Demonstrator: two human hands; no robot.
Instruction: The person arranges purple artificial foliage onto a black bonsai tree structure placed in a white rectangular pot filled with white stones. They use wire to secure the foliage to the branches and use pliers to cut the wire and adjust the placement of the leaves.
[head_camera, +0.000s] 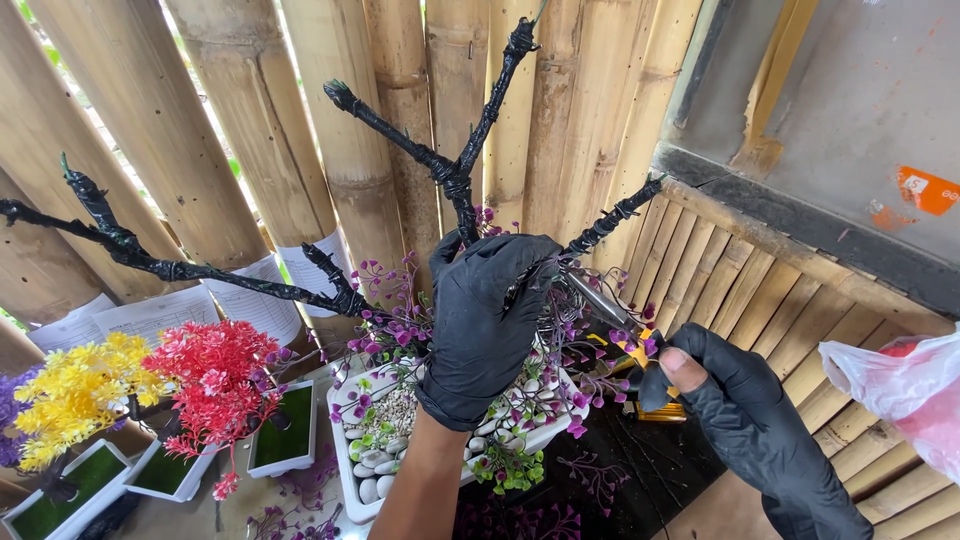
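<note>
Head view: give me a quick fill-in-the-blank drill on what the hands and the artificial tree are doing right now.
1. Both hands wear ____ gloves.
2. The left hand grips the wrapped trunk of the artificial tree, which stands in a ____ rectangular pot filled with pebbles.
3. The right hand holds a tool with a ____ handle.
4. Left of the red-flowered tree stands a ____-flowered one.

Missing words: black; white; yellow; yellow
</note>
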